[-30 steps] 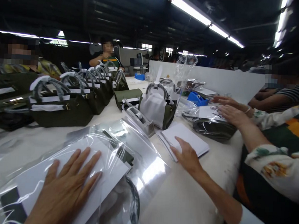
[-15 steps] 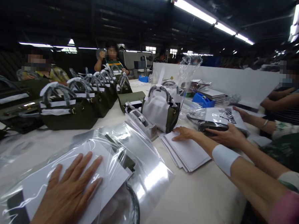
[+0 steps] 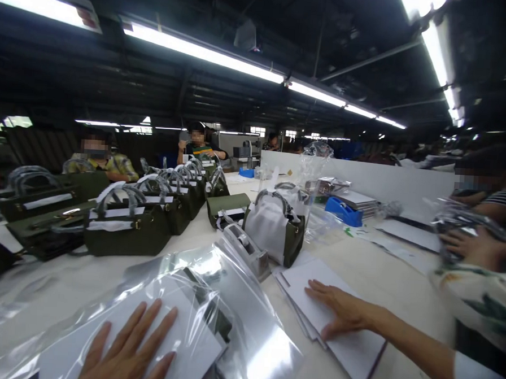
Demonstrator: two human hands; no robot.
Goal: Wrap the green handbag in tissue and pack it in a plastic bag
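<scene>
My left hand (image 3: pixel 130 347) lies flat with fingers spread on a clear plastic bag (image 3: pixel 265 348). Inside the plastic, a white sheet (image 3: pixel 194 345) covers most of a dark green handbag (image 3: pixel 212 312), of which only part shows. My right hand (image 3: pixel 338 307) rests, fingers stretched out, on a stack of white sheets (image 3: pixel 354 353); the top sheet sits askew over the others. Just behind the stack stands a green handbag (image 3: pixel 295 237) with white wrapping over its front. A tape dispenser (image 3: pixel 249 254) is beside that bag.
Rows of green handbags (image 3: pixel 127 234) with wrapped handles stand at left. A blue tape dispenser (image 3: pixel 343 211) sits near a white partition (image 3: pixel 385 176). At right, a co-worker's hand (image 3: pixel 471 240) holds a plastic-wrapped item, blurred. More people are seated across the table.
My right hand has moved nearer along the white stack, and the top sheet has shifted towards me. The co-worker's hands have carried the wrapped item off to the right. The view has tilted up.
</scene>
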